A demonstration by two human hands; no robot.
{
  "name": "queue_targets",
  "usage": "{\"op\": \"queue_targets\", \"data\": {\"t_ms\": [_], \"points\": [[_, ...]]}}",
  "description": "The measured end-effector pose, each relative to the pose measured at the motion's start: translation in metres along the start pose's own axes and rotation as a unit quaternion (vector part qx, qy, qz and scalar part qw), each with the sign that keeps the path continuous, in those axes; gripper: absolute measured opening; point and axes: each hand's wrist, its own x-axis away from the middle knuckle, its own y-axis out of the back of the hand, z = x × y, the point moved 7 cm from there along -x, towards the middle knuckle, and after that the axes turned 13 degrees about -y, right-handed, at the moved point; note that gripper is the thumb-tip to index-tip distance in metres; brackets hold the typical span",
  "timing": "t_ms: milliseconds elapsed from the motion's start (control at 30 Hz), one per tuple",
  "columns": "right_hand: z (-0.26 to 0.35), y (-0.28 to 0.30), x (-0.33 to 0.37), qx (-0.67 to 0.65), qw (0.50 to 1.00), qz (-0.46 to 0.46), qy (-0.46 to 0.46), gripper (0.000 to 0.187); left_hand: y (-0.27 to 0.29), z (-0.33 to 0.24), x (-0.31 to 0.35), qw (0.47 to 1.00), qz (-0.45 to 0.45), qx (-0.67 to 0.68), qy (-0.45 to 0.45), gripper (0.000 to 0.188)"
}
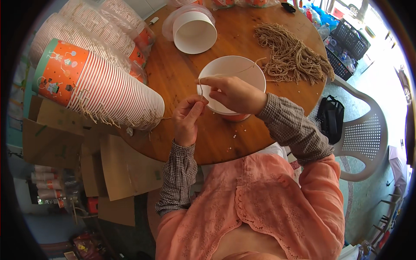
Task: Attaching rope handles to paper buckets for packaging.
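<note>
A thin twine cord runs between my two hands over the near left rim of a paper bucket. My left hand pinches the lower part of the cord between thumb and forefinger. Above and to its right, my right hand closes on the upper part, partly covering the bucket's mouth. The bucket is white inside with orange outside, and a piece of twine sticks out over its far right rim. A tangled heap of tan twine lies at the right of the table.
Nested orange-and-white buckets with twine ends lie in a long stack at the left, near plastic-wrapped stacks. Another white bucket lies tipped farther back. Cardboard boxes stand below the wooden table; a plastic chair is at the right.
</note>
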Motion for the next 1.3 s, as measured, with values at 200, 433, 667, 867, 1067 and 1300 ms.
{"op": "queue_targets", "data": {"t_ms": [200, 433, 667, 867, 1067, 1300], "points": [[0.01, 0.009, -0.01, -0.029, 0.997, 0.02, 0.063, 0.016, 0.005, 0.006, 0.001, 0.999, -0.001, 0.03, 0.023, 0.014], [0.015, 0.015, 0.002, -0.019, 0.998, -0.029, 0.047, 0.011, -0.001, 0.0, -0.004, 0.999, -0.005, -0.033, -0.012, 0.014], [0.019, 0.014, 0.01, 0.082, 0.977, -0.132, 0.143, 0.007, -0.017, -0.037, -0.011, 0.923, 0.088, -0.342, -0.152, 0.01], [0.02, 0.028, 0.018, 0.132, 0.955, -0.233, 0.129, 0.008, 0.005, -0.024, -0.008, 0.973, -0.01, -0.225, -0.054, 0.01], [0.026, 0.025, 0.022, 0.147, 0.953, -0.205, 0.169, 0.011, 0.013, -0.013, -0.015, 0.971, -0.004, -0.237, 0.004, 0.013], [0.024, 0.024, 0.019, 0.153, 0.953, -0.195, 0.173, 0.01, -0.019, -0.026, -0.035, 0.883, 0.148, -0.443, -0.038, 0.018]]}}
